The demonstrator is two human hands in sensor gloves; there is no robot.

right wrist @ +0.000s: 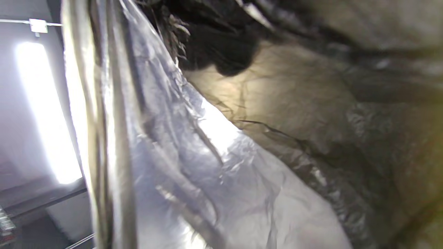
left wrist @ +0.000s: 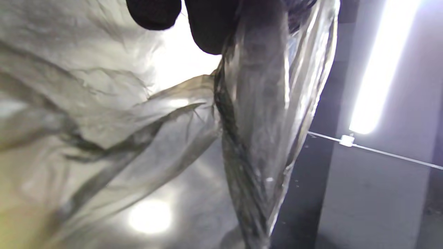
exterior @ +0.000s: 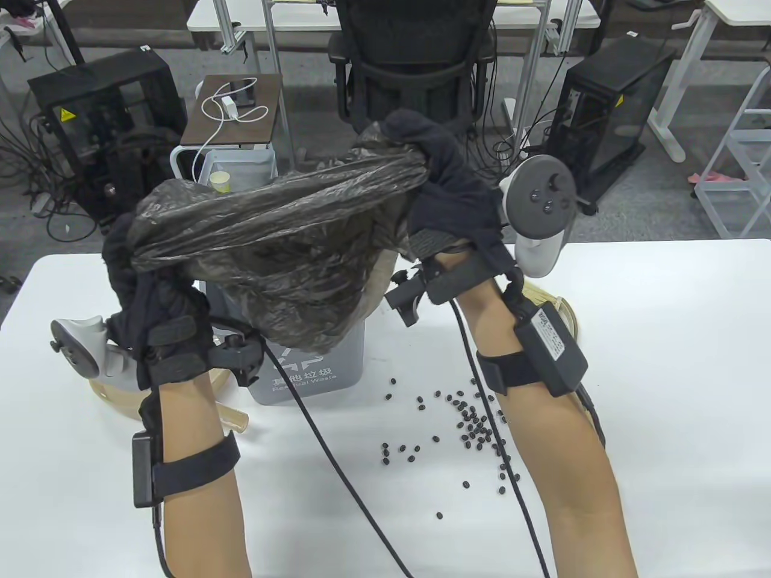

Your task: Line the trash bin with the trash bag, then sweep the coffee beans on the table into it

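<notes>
Both grips are clenched on the trash bag (exterior: 271,241). The left hand (exterior: 141,283) bunches one end of the bag's mouth in curled fingers, and the right hand (exterior: 449,180) bunches the opposite end, raised a little higher and farther from the person. Between the two grips the rim of the bag is pulled into a taut, twisted band, and the rest of the dark, translucent film sags below that band as a loose pouch. In the left wrist view, gloved fingertips (left wrist: 207,27) press into the gathered plastic; the right wrist view shows mostly crumpled film close to the lens.

Directly beneath the hanging pouch stands the grey trash bin (exterior: 313,367) on the counter (exterior: 662,361). The bag's lowest folds hang in front of the bin's upper part and hide its rim, so whether any plastic is inside cannot be told. The mouth is clearly not yet folded over the rim, so the lining step looks to be under way, not finished.

Below the right grip and nearer the person, the coffee beans (exterior: 470,427) lie scattered on the counter, untouched. All the sweeping is left to do.
</notes>
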